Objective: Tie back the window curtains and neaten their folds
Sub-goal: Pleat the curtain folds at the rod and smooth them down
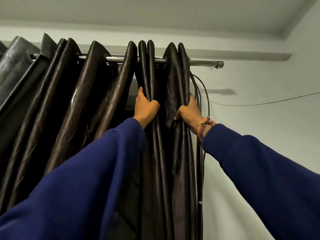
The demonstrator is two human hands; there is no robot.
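Two hands on glossy dark-brown eyelet curtain (83, 104), pleated, filling frame left to centre | metal rod (204, 63) upper centre, pale wall | left hand (145, 106) clutches centre fold | right hand (188, 113) grips outermost fold beside black cables (201, 153)

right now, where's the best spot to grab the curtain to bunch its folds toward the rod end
Probably the upright pleats just below the rod, from the front. The left hand and right hand already grip the curtain there, where ridges stand narrow enough to wrap fingers round.
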